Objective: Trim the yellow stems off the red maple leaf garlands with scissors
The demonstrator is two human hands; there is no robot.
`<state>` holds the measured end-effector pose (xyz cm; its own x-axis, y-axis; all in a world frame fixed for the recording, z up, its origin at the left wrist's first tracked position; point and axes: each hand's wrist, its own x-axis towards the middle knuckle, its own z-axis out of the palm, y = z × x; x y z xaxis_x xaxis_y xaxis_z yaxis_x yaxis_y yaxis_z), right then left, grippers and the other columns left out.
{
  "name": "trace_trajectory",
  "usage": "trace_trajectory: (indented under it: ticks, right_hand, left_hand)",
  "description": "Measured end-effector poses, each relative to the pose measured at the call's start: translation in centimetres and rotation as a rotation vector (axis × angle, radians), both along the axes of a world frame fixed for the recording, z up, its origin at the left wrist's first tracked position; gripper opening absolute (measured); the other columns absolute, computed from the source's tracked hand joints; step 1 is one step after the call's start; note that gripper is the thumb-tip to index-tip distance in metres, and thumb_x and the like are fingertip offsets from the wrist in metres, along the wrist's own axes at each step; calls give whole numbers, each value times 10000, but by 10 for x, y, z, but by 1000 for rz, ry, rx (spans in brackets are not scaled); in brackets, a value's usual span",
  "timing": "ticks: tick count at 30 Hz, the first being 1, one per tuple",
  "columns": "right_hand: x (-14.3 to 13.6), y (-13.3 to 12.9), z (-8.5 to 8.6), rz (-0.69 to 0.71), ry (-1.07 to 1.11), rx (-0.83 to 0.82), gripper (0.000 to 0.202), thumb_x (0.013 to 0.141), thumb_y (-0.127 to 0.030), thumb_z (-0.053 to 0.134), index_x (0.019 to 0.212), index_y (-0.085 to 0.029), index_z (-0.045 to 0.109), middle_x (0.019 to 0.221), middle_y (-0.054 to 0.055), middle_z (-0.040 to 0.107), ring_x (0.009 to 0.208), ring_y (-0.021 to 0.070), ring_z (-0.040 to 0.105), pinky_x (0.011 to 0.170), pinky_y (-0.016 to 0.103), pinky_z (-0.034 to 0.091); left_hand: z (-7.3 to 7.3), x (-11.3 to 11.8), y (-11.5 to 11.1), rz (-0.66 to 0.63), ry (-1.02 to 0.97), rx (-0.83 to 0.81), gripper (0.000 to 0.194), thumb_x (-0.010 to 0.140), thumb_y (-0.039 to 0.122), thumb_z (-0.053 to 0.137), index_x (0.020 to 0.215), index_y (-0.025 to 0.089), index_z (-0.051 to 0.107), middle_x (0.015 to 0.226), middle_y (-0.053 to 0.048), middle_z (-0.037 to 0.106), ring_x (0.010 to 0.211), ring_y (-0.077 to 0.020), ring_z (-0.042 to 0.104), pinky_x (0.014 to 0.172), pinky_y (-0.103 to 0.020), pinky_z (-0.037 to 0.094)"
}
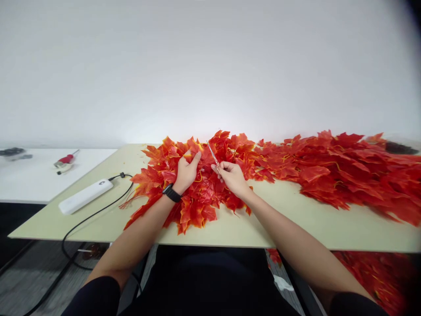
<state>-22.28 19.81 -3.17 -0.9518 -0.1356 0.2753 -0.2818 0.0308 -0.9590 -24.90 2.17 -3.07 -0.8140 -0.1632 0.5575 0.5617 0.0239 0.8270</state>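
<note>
A spread-out heap of red-orange artificial maple leaves [197, 210] lies on the pale yellow table in front of me. My left hand [186, 173], with a black watch [171, 192] at the wrist, rests among the leaves at the heap's upper middle. Its thumb stands apart from the fingers, which are partly lost among the leaves. Just to the right, my right hand [232, 175] pinches a slim, pointed metal tool [213, 153]. The tip slants up and left over the leaves, toward my left hand; the grip end is hidden in my fingers.
More red maple leaves [355, 171] stretch along the table [279, 215] to the right. At left lie a white power bank-like device [86, 196] with a black cable [98, 213]. A red-handled tool [66, 160] sits on the white table [26, 180]. Further leaves [371, 276] are below at right.
</note>
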Motion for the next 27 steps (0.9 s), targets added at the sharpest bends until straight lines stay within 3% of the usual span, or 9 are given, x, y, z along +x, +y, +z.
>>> trace_trajectory:
  ticks: [5,12,18,27]
  right_hand:
    - [3,3,4,-16,8,-22,669,718,-698,822,609,-200,388,599,-15,491,573,106,429,550,271,327]
    - [-6,14,6,-64,19,-57,676,721,-688,827,598,-204,371,568,-17,464,550,110,420,543,277,335]
    - [-9,21,8,-92,14,10,696,695,-735,820,589,-207,379,571,-8,470,542,108,386,511,281,286]
    - [-1,18,5,-7,42,84,697,764,-741,763,625,-208,336,602,-28,361,581,106,293,557,285,274]
  left_hand:
    - [12,-9,8,20,40,-43,415,920,515,706,731,183,542,698,25,571,655,-102,502,682,-246,436]
    - [34,-22,22,-116,40,27,393,877,549,750,811,172,662,760,-23,680,713,-150,626,711,-278,516]
    - [20,-15,20,-151,-50,131,460,806,603,807,771,175,643,714,-19,668,642,-156,630,619,-292,538]
    - [12,-14,13,-124,-20,88,412,830,569,797,839,171,690,825,-30,728,740,-153,663,726,-279,572]
